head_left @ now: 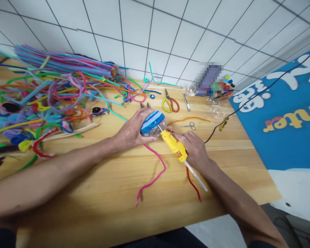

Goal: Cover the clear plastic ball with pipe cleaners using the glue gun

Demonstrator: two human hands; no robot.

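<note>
My left hand [131,130] is closed round a rounded piece [153,122] striped in blue, light blue and purple pipe cleaner, with a clear part showing low on it. In my right hand [195,148] is a yellow hot glue gun [175,144], its nozzle touching or very close to the striped piece. A clear glue stick [196,176] sticks out of the gun's back end. From beneath my left hand a pink pipe cleaner [163,162] trails over the wood. A red pipe cleaner [192,182] hangs or lies below my right hand.
Loose pipe cleaners [54,93] heap up on the left of the wooden table [105,206]. Scissors with yellow and red handles [170,104], small scissors [190,126], a pen [186,102] and a yellow cutter [224,124] lie beyond my hands. A black cable [237,112] crosses at right.
</note>
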